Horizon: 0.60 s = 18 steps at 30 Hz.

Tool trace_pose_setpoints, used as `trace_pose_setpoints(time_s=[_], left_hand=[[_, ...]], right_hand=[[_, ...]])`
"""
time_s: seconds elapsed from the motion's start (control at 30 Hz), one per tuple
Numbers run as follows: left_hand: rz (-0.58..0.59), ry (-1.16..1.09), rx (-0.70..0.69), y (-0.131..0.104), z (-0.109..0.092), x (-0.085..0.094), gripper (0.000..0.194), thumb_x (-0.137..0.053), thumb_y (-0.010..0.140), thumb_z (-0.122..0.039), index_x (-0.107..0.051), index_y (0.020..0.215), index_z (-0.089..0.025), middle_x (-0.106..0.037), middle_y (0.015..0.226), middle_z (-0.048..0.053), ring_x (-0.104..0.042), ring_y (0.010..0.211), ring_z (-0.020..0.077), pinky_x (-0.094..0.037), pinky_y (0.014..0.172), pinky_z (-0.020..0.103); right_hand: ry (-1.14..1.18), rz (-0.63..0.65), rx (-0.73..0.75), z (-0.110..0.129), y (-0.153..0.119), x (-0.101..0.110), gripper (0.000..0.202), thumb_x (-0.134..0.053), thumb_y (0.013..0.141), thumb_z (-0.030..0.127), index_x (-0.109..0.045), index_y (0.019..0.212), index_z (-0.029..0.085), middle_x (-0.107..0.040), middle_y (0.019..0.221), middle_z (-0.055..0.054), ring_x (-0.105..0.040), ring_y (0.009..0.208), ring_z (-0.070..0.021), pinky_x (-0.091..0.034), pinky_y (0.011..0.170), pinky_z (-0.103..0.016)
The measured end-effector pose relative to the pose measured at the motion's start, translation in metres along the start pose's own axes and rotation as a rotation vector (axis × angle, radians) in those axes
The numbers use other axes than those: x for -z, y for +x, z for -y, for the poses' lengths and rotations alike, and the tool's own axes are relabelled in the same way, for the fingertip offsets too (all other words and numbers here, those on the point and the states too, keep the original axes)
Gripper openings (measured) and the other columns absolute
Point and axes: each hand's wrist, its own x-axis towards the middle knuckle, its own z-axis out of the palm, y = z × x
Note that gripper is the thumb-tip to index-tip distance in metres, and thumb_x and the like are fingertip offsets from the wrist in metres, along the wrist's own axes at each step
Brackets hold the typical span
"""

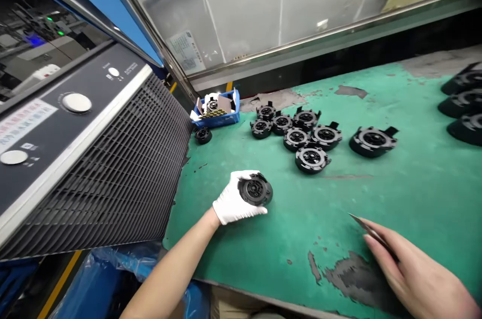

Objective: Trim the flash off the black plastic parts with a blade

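My left hand (239,201), in a white glove, is closed around a round black plastic housing (256,189) with a ribbed, spoked centre facing up. My bare right hand (404,263) grips slim, pointed metal tweezers (371,232), their tip aimed up and to the left, apart from the housing. Beyond my left hand, several similar black round housings (312,157) form a cluster, some with an upright tab. One more housing (372,140) sits by itself to the right of that cluster.
A blue bin (222,119) holding mixed parts stands at the back left, with a small black round part (203,135) before it. Left of the worn green table mat (286,238) is a large grilled machine (113,158). More black housings (467,103) stand at the far right.
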Motion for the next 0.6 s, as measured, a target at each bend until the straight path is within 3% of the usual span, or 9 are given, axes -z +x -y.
trace_pose_setpoints(time_s=[0.1, 0.17, 0.27, 0.37, 0.53, 0.6], left_hand=[[0.127, -0.006, 0.001, -0.004, -0.013, -0.016, 0.114, -0.133, 0.063, -0.045, -0.072, 0.158, -0.032, -0.077, 0.182, 0.021, -0.073, 0.176, 0.0522, -0.051, 0.155, 0.081], [0.144, 0.028, 0.021, -0.007, -0.02, -0.014, 0.106, -0.123, 0.076, -0.038, -0.073, 0.17, -0.033, -0.073, 0.188, 0.02, -0.064, 0.184, 0.0539, -0.041, 0.16, 0.086], [0.098, 0.074, 0.055, -0.017, -0.03, -0.007, 0.097, -0.099, 0.1, -0.034, -0.06, 0.188, -0.03, -0.064, 0.196, 0.024, -0.064, 0.183, 0.0495, -0.053, 0.153, 0.083], [0.029, 0.105, 0.091, -0.032, -0.04, -0.017, 0.086, -0.084, 0.113, -0.038, -0.053, 0.192, -0.028, -0.063, 0.193, 0.026, -0.074, 0.17, 0.0441, -0.068, 0.138, 0.073], [-0.097, 0.161, 0.17, -0.046, -0.049, -0.06, 0.107, -0.096, 0.106, -0.049, -0.044, 0.195, -0.022, -0.058, 0.192, 0.033, -0.07, 0.173, 0.0531, -0.065, 0.14, 0.082], [-0.116, 0.184, 0.187, -0.045, -0.049, -0.069, 0.119, -0.101, 0.1, -0.051, -0.04, 0.197, -0.02, -0.053, 0.196, 0.036, -0.064, 0.179, 0.0586, -0.059, 0.145, 0.088]], right_hand=[[0.041, 0.047, 0.036, 0.018, 0.004, 0.002, 0.052, -0.056, 0.13, 0.063, -0.085, 0.157, 0.031, -0.095, 0.146, -0.01, -0.097, 0.118, -0.0324, -0.078, 0.113, -0.044], [0.055, 0.063, 0.039, 0.023, 0.003, 0.0, 0.047, -0.058, 0.13, 0.059, -0.085, 0.157, 0.032, -0.095, 0.147, -0.009, -0.096, 0.121, -0.0317, -0.078, 0.113, -0.043], [0.078, 0.053, 0.035, 0.026, -0.001, -0.004, 0.044, -0.059, 0.13, 0.056, -0.086, 0.155, 0.032, -0.095, 0.143, -0.009, -0.096, 0.119, -0.0321, -0.079, 0.109, -0.044], [0.107, 0.027, 0.041, 0.025, -0.002, -0.006, 0.045, -0.056, 0.131, 0.053, -0.084, 0.159, 0.029, -0.095, 0.139, -0.011, -0.096, 0.118, -0.0324, -0.079, 0.106, -0.044], [0.135, 0.015, 0.091, 0.026, 0.001, -0.001, 0.047, -0.054, 0.132, 0.046, -0.075, 0.171, 0.03, -0.093, 0.131, -0.008, -0.095, 0.108, -0.0284, -0.076, 0.097, -0.04], [0.138, 0.011, 0.117, 0.027, 0.002, 0.002, 0.045, -0.056, 0.133, 0.049, -0.074, 0.17, 0.032, -0.094, 0.132, -0.007, -0.095, 0.108, -0.0278, -0.076, 0.096, -0.038]])
